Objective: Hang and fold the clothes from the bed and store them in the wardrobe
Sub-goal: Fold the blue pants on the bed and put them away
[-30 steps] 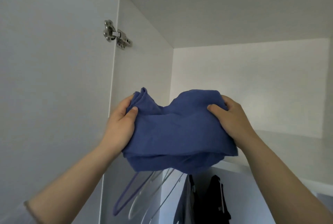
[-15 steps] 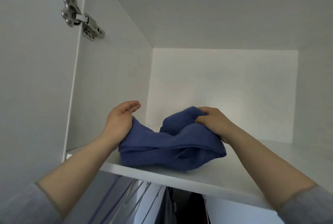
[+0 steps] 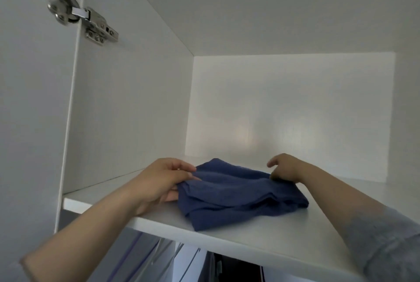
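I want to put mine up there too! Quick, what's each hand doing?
Left hand: pinching the left edge of the blue cloth on the shelf.
Right hand: open, fingers loosely curled, just touching the cloth.

— Where do we look from?
— We have a single view, worn on the head. We stand at the open wardrobe (image 3: 136, 111) and face its top compartment, tilted upward, so we see the underside of the top panel (image 3: 250, 4) and straight to the back wall (image 3: 284, 111).
— How near are we?
— Close. The shelf (image 3: 261, 236) crosses the lower frame, both forearms cross the bottom corners, and the folded blue cloth (image 3: 238, 197) sits low in the middle. The hinge (image 3: 81, 14) looms at upper left.
— And below?
— We catch a thin strip under the shelf, with hangers (image 3: 159, 256).
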`<action>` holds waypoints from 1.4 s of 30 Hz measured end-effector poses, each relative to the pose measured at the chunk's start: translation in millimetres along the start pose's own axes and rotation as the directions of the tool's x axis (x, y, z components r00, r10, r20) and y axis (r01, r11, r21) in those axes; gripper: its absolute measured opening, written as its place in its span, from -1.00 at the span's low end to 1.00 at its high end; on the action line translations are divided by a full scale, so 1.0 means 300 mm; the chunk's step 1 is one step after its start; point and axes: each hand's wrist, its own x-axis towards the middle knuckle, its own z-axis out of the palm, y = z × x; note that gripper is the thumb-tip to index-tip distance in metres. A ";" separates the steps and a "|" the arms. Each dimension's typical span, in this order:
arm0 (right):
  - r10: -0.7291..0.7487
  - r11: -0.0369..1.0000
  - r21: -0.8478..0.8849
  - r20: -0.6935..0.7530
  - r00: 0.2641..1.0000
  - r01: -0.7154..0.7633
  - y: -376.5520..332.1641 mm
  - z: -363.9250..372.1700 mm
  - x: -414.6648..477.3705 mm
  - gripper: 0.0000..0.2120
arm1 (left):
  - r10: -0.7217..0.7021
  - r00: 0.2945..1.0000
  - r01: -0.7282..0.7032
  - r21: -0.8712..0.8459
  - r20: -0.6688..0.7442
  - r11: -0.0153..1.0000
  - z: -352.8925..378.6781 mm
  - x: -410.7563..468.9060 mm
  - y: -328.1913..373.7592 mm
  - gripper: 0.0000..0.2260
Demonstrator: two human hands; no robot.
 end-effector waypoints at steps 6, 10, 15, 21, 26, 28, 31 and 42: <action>-0.253 0.967 0.002 -0.084 0.964 0.254 -0.094 -0.001 -0.119 -0.53 | 0.144 0.989 -0.135 0.315 -0.007 0.939 0.049 0.012 0.030 -0.87; -0.495 0.862 0.152 0.049 0.868 0.483 -0.196 0.014 -0.330 -0.65 | 0.140 0.990 -0.143 0.253 0.030 0.957 0.054 0.012 0.027 -0.86; -0.481 0.875 -0.016 0.079 0.873 0.483 -0.232 0.111 -0.445 -0.65 | 0.152 0.976 -0.191 0.278 0.155 0.942 0.010 0.024 0.047 -0.75; -0.540 0.835 -0.134 -0.013 0.841 0.534 -0.231 0.114 -0.348 -0.71 | 0.223 0.921 -0.378 0.587 0.321 0.716 -0.082 0.046 0.006 -0.57; -0.407 0.826 0.461 0.092 0.909 0.323 -0.102 0.024 -0.337 -0.78 | 0.176 0.940 -0.317 0.563 0.291 0.763 -0.095 0.117 0.001 -0.77; -0.318 0.788 0.587 0.126 0.940 0.188 -0.041 0.000 -0.324 -0.84 | 0.107 0.945 -0.258 0.505 0.308 0.824 -0.083 0.136 0.005 -0.87; -0.219 0.758 0.645 0.117 0.969 0.093 0.017 -0.004 -0.301 -0.75 | -0.015 0.940 -0.146 0.442 0.341 0.885 -0.050 0.154 0.018 -0.91; -0.113 0.499 0.864 -0.007 0.994 0.063 0.039 -0.015 -0.303 -0.81 | 0.591 0.785 -0.617 0.311 0.185 0.723 0.123 0.239 0.142 -0.87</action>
